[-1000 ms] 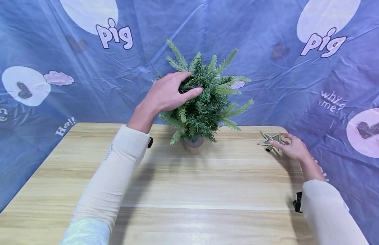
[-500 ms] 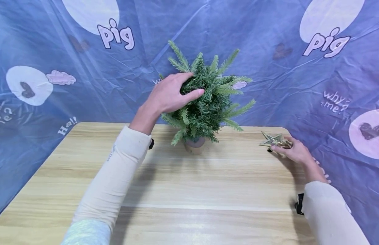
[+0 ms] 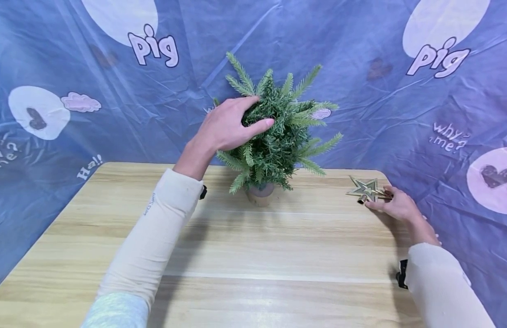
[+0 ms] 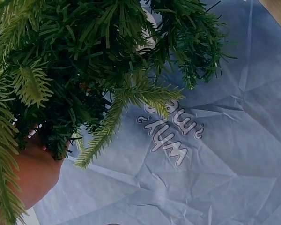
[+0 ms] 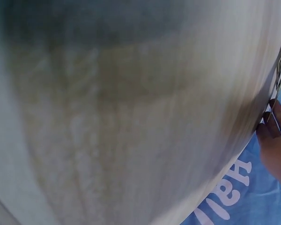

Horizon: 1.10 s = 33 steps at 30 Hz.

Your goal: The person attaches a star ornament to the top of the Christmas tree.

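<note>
left hand (image 3: 228,125): grip curled in small tree (image 3: 278,132), tabletop (image 3: 278,255) 12 o'clock | right hand (image 3: 394,205): grip pinched gold star (image 3: 367,189), 2 o'clock edge | star seemed light, stiff, thin; best held at base tube

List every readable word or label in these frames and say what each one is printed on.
"pig": blue backdrop cloth, upper left by a white oval.
"pig": same cloth, upper right.
"why me?": cloth at right; also seen upside down in the left wrist view.
"Ha!!": cloth at left, by the table corner.
Partly cut-off white letters: cloth at far left edge, unreadable.
Small print on the left sleeve: too small to read.
</note>
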Each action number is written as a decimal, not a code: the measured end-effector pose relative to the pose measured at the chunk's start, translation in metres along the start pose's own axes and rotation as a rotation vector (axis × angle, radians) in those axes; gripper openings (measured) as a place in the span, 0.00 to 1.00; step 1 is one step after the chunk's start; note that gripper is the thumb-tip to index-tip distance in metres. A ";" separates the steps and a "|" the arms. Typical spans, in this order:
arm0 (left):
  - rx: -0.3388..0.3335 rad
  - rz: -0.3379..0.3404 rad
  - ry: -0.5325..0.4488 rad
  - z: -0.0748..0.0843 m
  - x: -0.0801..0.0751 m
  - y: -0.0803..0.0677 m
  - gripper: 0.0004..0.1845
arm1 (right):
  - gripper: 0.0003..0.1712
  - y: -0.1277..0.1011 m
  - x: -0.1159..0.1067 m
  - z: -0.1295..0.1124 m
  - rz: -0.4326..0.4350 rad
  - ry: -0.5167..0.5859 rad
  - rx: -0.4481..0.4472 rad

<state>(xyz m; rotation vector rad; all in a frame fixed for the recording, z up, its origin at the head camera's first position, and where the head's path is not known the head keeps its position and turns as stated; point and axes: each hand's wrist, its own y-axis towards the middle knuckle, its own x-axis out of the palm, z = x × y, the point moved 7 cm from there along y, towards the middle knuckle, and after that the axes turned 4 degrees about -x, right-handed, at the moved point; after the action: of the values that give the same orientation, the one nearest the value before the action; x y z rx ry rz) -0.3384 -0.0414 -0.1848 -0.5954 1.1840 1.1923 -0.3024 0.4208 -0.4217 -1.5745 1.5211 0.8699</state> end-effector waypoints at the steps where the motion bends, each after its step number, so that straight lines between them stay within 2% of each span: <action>1: -0.001 -0.001 0.001 0.000 0.000 0.000 0.44 | 0.59 0.000 -0.001 0.000 0.009 -0.010 -0.005; 11: 0.000 -0.003 0.011 0.001 0.000 -0.001 0.43 | 0.55 -0.002 -0.006 0.002 0.045 -0.050 -0.007; 20: 0.000 -0.003 0.022 0.000 0.000 -0.002 0.43 | 0.53 -0.002 -0.014 -0.005 0.127 -0.040 -0.002; 33: 0.009 0.006 0.006 0.000 -0.001 -0.001 0.42 | 0.51 -0.003 -0.023 -0.015 0.201 -0.020 0.018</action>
<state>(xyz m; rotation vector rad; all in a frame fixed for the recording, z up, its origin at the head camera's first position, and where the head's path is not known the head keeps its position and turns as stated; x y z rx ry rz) -0.3372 -0.0422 -0.1845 -0.5902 1.1962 1.1903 -0.3013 0.4188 -0.3944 -1.4126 1.6888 0.9765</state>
